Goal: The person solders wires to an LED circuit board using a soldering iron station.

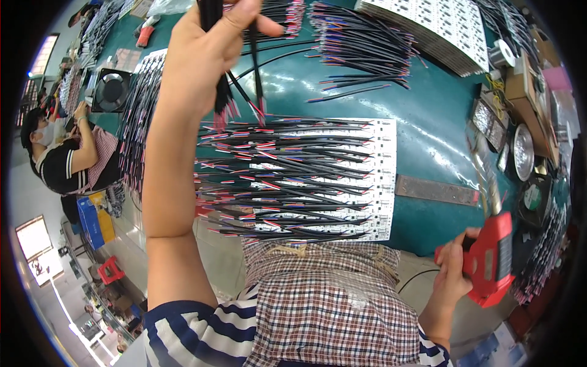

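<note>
Closed, the left hand (206, 50) holds some black wires (223, 96), and the right hand (451, 274) wraps around a red tool (488, 260).

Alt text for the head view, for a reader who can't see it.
A person's left hand grips a bundle of black cables while the right hand holds a red gun-shaped tool. Between them, more black cables lie in rows across a white printed sheet on a green bench. A masked co-worker sits at far left.
</note>
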Demonstrator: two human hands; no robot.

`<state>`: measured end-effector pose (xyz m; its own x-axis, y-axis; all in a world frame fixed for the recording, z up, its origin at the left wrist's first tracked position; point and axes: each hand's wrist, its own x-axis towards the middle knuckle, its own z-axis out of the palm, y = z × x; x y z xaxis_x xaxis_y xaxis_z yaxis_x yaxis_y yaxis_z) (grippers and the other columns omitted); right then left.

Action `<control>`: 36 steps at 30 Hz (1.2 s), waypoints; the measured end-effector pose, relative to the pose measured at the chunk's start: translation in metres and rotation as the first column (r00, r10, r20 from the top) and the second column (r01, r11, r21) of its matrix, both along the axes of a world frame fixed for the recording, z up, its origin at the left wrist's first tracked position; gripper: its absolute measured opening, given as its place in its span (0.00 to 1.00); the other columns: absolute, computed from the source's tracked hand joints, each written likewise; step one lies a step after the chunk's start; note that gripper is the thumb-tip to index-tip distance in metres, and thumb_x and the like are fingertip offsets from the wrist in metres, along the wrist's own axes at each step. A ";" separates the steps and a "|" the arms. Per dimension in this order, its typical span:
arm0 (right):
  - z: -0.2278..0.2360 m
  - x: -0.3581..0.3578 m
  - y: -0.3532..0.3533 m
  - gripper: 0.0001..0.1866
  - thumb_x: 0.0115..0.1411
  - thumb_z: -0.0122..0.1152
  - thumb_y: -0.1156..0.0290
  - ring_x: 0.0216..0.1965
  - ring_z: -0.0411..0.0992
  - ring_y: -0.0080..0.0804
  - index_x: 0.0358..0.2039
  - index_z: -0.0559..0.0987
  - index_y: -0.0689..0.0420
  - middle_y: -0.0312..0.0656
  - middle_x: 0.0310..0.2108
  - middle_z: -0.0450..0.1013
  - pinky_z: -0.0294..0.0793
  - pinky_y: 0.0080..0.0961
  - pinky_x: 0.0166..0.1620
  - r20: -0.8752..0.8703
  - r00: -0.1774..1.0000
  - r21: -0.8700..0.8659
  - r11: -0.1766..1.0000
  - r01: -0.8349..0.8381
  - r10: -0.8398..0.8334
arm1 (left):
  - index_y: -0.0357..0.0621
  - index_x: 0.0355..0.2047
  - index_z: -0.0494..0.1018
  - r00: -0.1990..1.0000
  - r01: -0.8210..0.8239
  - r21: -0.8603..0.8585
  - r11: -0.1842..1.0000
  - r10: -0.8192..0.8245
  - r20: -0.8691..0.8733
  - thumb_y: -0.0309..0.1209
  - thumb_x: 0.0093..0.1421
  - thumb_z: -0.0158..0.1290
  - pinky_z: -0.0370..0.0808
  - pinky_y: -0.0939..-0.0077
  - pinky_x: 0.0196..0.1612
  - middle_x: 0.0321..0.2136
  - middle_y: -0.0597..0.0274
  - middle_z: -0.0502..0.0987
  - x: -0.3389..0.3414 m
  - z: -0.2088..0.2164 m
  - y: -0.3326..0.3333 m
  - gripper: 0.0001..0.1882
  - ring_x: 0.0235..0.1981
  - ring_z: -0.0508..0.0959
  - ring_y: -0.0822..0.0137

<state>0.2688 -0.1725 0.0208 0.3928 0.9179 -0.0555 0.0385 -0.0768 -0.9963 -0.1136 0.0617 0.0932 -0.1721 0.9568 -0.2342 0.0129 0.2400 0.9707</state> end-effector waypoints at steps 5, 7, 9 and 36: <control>0.021 -0.044 0.067 0.36 0.51 0.65 0.92 0.38 0.74 0.33 0.58 0.63 0.58 0.37 0.37 0.65 0.78 0.27 0.37 -0.126 0.973 0.132 0.975 -0.179 0.195 | 0.43 0.43 0.70 0.919 0.378 0.198 0.905 -0.393 0.042 0.36 0.68 0.54 0.50 0.90 0.14 0.33 0.51 0.83 0.108 -0.004 -0.051 0.10 0.12 0.54 0.88; 0.032 -0.066 0.086 0.39 0.50 0.66 0.93 0.48 0.76 0.41 0.60 0.61 0.58 0.37 0.38 0.65 0.81 0.31 0.45 -0.136 0.944 0.179 0.945 -0.275 0.301 | 0.44 0.43 0.70 0.893 0.404 0.181 0.896 -0.430 0.133 0.37 0.68 0.55 0.50 0.90 0.14 0.33 0.51 0.84 0.130 -0.005 -0.058 0.11 0.11 0.54 0.88; 0.027 -0.083 0.094 0.40 0.51 0.66 0.92 0.50 0.76 0.42 0.61 0.59 0.58 0.38 0.39 0.65 0.82 0.32 0.48 -0.157 0.917 0.285 0.906 -0.313 0.367 | 0.43 0.43 0.70 0.880 0.399 0.198 0.896 -0.434 0.193 0.37 0.68 0.55 0.51 0.90 0.14 0.33 0.51 0.84 0.142 -0.007 -0.066 0.12 0.11 0.54 0.88; 0.027 -0.069 0.098 0.31 0.51 0.67 0.91 0.31 0.73 0.25 0.54 0.65 0.61 0.36 0.35 0.67 0.80 0.26 0.38 -0.198 0.975 0.270 0.962 -0.045 0.101 | 0.34 0.51 0.73 0.887 0.443 0.172 0.880 -0.458 0.061 0.31 0.57 0.66 0.74 0.86 0.36 0.41 0.60 0.77 0.160 -0.027 -0.088 0.24 0.32 0.78 0.79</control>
<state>0.1993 -0.0743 0.0474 0.3297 0.9367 0.1181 -0.1757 0.1838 -0.9671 0.0459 -0.0260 0.0660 0.3019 0.9503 -0.0760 -0.0110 0.0832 0.9965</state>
